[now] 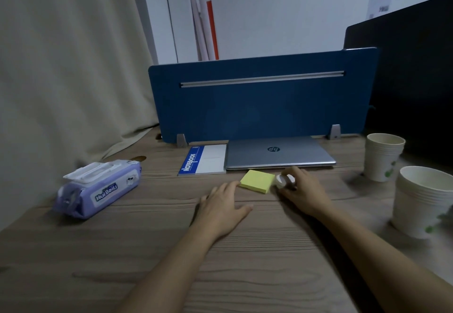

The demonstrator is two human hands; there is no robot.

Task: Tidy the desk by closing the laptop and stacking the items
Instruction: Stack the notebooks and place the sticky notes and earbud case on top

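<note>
1. Left hand [221, 206]: flat on the wooden surface [152, 258], fingers spread and relaxed, gripping nothing; fingertips just touching the near-left corner of the yellow sticky-note pad [257, 180].
2. Right hand [301, 191]: fingers curled round a small white round object [284, 180], possibly a tape roll; too blurred to say for sure.
3. White object: touching or just beside the right edge of the sticky-note pad, between pad and right palm.
4. Sticky-note pad: lying flat between the two hands, slightly ahead of the left fingertips, turned at an angle to the surface edge.
5. Laptop [279, 153]: lid shut, silver, logo facing up, directly beyond both hands and just past the pad, backed against a blue divider panel [257, 106].
6. Notebook [204, 159]: flat, touching or just beside the left edge of the laptop, beyond the left hand.
7. Wet-wipe pack [98, 187]: purple, well to the left of the left hand, flip lid up.
8. Two stacks of paper cups: one stack [382, 157] to the right of the right hand, the other [421, 201] nearer the viewer, right of the right forearm.
</note>
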